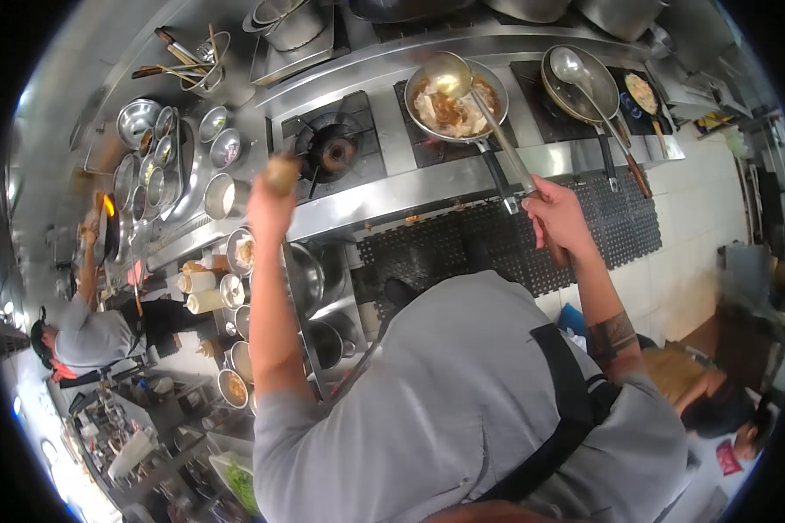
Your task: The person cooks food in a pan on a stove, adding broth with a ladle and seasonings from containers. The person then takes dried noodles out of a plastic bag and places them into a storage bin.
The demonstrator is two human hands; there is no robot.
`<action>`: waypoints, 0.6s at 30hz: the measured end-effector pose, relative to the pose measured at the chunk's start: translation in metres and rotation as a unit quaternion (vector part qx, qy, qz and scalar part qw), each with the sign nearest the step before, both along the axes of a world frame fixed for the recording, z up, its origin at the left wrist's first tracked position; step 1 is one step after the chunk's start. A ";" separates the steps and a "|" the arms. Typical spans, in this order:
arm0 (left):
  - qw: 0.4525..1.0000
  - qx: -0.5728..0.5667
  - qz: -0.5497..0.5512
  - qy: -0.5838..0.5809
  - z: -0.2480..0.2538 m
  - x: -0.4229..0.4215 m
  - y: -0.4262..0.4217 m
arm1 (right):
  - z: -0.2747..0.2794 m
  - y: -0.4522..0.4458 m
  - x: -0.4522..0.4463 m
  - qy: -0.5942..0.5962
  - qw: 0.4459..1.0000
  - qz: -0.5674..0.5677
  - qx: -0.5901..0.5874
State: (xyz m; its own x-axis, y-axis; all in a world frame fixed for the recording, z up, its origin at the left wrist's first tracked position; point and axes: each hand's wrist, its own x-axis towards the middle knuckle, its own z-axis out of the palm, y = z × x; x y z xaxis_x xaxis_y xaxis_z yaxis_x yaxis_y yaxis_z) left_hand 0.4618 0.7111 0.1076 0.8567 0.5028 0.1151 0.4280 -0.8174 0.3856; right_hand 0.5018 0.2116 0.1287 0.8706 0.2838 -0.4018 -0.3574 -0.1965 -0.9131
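Observation:
My right hand (556, 213) is closed around the handle of a long ladle (503, 135), whose bowl is over a pan (456, 100) of brown sauce and pale pieces on a burner. The pan's dark handle points toward me. At the left, my left hand (272, 207) is blurred by motion, closed on a small yellowish-brown object (282, 174) that I cannot make out. It is in front of an unoccupied burner (333, 150), above the counter's edge.
Another pan (582, 87) with a ladle and a small pan of food (641, 94) stand at the right. Metal bowls (139, 122), a pot (225, 197) and squeeze bottles (202, 301) are at the left. A co-worker (105, 336) stands far left; another person (715, 401) is lower right.

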 end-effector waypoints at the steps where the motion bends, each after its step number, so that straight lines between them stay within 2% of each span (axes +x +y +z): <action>1: 0.999 0.019 -0.011 0.047 0.008 0.029 -0.037 | 0.003 -0.006 0.003 0.016 1.000 0.007 0.022; 5: 0.970 0.159 -0.123 0.139 0.006 0.125 -0.116 | 0.008 -0.031 0.019 0.035 0.997 0.032 0.056; 7: 0.964 0.174 -0.138 0.148 0.004 0.159 -0.133 | 0.003 -0.045 0.028 0.034 0.997 0.036 0.053; 11: 0.953 0.193 -0.164 0.163 0.025 0.181 -0.171 | 0.002 -0.068 0.042 0.033 0.997 0.054 0.036; 18: 0.956 0.180 -0.155 0.173 0.030 0.178 -0.183 | -0.003 -0.083 0.059 0.027 0.998 0.058 0.026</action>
